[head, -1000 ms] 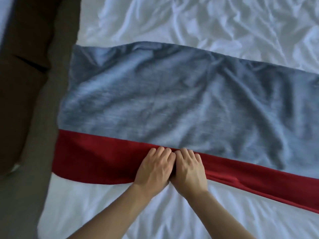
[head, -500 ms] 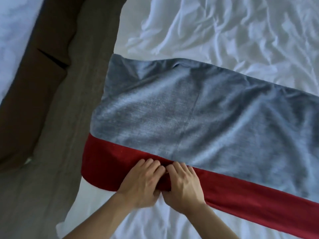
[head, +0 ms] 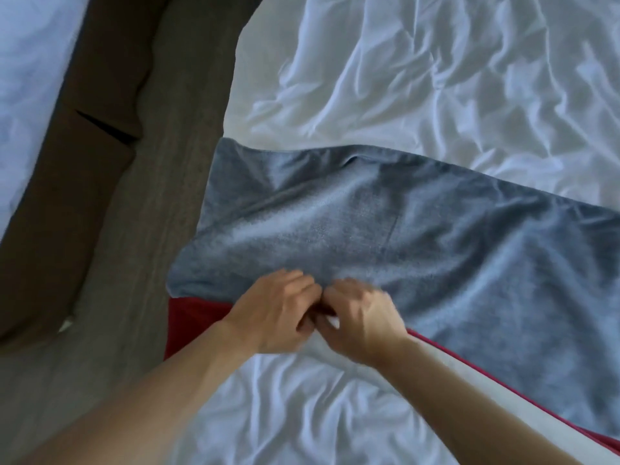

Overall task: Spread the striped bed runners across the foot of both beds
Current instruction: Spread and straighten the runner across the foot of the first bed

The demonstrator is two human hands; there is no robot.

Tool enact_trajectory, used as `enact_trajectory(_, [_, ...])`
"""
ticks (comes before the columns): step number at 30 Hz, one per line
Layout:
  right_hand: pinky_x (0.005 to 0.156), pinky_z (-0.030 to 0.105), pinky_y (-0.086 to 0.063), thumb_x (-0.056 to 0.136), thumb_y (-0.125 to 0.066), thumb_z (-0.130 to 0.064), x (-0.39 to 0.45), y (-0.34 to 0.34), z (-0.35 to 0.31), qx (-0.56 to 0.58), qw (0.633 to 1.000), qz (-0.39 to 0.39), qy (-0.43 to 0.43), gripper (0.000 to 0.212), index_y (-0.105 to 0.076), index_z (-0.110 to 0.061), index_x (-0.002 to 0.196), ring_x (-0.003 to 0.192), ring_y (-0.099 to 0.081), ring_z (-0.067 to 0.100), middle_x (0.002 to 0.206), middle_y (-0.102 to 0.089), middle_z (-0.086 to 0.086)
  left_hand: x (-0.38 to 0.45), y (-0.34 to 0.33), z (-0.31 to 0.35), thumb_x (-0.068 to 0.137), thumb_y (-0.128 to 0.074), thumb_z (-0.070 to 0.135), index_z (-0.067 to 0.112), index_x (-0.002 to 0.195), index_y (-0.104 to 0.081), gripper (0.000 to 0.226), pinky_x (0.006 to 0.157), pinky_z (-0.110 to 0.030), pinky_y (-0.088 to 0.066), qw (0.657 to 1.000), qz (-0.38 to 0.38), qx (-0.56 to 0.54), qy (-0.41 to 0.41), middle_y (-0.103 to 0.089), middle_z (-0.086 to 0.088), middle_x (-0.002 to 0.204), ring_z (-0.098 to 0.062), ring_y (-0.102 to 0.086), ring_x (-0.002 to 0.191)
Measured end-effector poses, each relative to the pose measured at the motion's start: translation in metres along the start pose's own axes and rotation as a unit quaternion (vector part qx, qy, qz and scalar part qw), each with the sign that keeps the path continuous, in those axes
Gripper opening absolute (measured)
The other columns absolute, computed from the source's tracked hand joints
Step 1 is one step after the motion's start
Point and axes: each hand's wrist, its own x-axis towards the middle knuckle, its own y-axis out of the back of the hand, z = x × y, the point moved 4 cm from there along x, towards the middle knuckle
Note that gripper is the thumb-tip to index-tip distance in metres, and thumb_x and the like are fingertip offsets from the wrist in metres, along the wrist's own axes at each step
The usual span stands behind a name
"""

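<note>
Brown carpeted floor [head: 141, 229] runs alongside a dark bed base [head: 67, 182].

The runner [head: 419, 250] lies across the bed [head: 419, 78], floor [head: 141, 229] to its left.

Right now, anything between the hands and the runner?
Nothing visible. Both hands, left and right, are already on the runner, fingers curled at its near edge where the red stripe meets the white sheet.

Runner's red band [head: 194, 317] seemingly folded under, both hands' grip tighter.
</note>
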Motion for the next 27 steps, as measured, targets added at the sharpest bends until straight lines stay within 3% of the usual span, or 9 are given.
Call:
enact_trajectory(4, [0.041,0.027,-0.043,0.075,-0.064,-0.039,-0.047,-0.034,-0.026,0.008,0.996,-0.077,0.043,0.018,-0.059,-0.023,0.067,0.056,-0.057,0.017,0.066,-0.057,-0.006,-0.039,-0.031,0.009,0.066,-0.057,0.034,0.023,0.066,-0.055,0.011,0.062,-0.027,-0.045,0.992,-0.12,0.01,-0.039,-0.056,0.006,0.065,-0.016,-0.054,0.064])
enact_trajectory(11, [0.036,0.021,-0.037,0.065,-0.071,-0.047,-0.099,-0.071,-0.061,0.0,0.991,-0.122,0.054,0.025,-0.061,-0.026,0.054,0.045,-0.049,0.004,0.053,-0.053,-0.011,-0.087,-0.068,0.018,0.066,-0.056,0.049,0.025,0.051,-0.052,0.028,0.059,-0.022,-0.045,0.947,-0.283,0.082,-0.128,-0.05,0.01,0.05,-0.009,-0.048,0.053])
enact_trajectory(15, [0.031,0.021,-0.034,0.059,-0.073,-0.045,-0.108,-0.078,-0.072,-0.008,0.99,-0.134,0.038,0.024,-0.06,-0.027,0.051,0.042,-0.046,0.004,0.05,-0.05,-0.012,-0.095,-0.073,0.019,0.068,-0.053,0.049,0.024,0.054,-0.056,0.029,0.062,-0.024,-0.044,0.937,-0.299,0.103,-0.149,-0.053,0.008,0.053,-0.011,-0.049,0.056])
enact_trajectory(19, [0.034,0.021,-0.037,0.056,-0.076,-0.042,-0.106,-0.076,-0.07,0.015,0.993,-0.113,0.008,0.025,-0.058,-0.025,0.05,0.044,-0.049,0.004,0.051,-0.052,-0.011,-0.094,-0.073,0.019,0.068,-0.053,0.048,0.024,0.05,-0.055,0.029,0.058,-0.023,-0.045,0.948,-0.269,0.099,-0.138,-0.05,0.01,0.05,-0.01,-0.048,0.054])
enact_trajectory(27, [0.04,0.022,-0.04,0.072,-0.064,-0.036,-0.114,-0.077,-0.069,0.035,0.992,-0.119,0.019,0.016,-0.058,-0.025,0.063,0.057,-0.052,0.008,0.063,-0.053,-0.01,-0.095,-0.075,0.022,0.068,-0.056,0.044,0.027,0.051,-0.052,0.025,0.056,-0.023,-0.044,0.962,-0.226,0.093,-0.121,-0.049,0.01,0.053,-0.01,-0.048,0.055])
